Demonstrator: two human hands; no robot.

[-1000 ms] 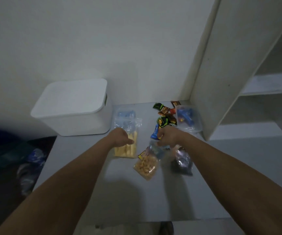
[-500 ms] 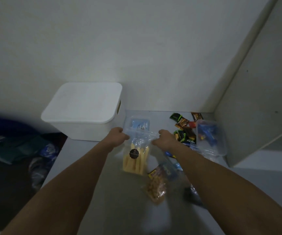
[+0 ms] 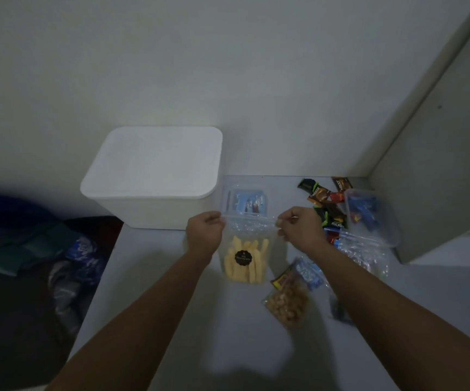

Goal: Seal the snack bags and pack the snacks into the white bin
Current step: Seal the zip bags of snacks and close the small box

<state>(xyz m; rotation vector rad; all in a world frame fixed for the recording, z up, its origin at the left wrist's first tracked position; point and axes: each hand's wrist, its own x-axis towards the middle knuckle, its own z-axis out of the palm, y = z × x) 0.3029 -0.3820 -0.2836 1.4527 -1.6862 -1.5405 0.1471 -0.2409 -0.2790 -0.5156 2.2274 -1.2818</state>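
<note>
We pinch the clear snack bag [image 3: 244, 256] top w/ left hand [image 3: 204, 232] & right hand [image 3: 298, 228], near the tabletop's [image 3: 171, 320] back edge, beside the lidded white bin [image 3: 154, 176].

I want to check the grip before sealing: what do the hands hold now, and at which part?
Both hold the clear bag of yellow sticks by its top edge: the left hand pinches the left corner, the right hand the right corner.

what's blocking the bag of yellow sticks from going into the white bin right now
The white bin has its lid on, covering the opening. The bag of yellow sticks is held up by its top edge between the left hand and right hand, just right of the bin; nothing else lies between them.
</note>
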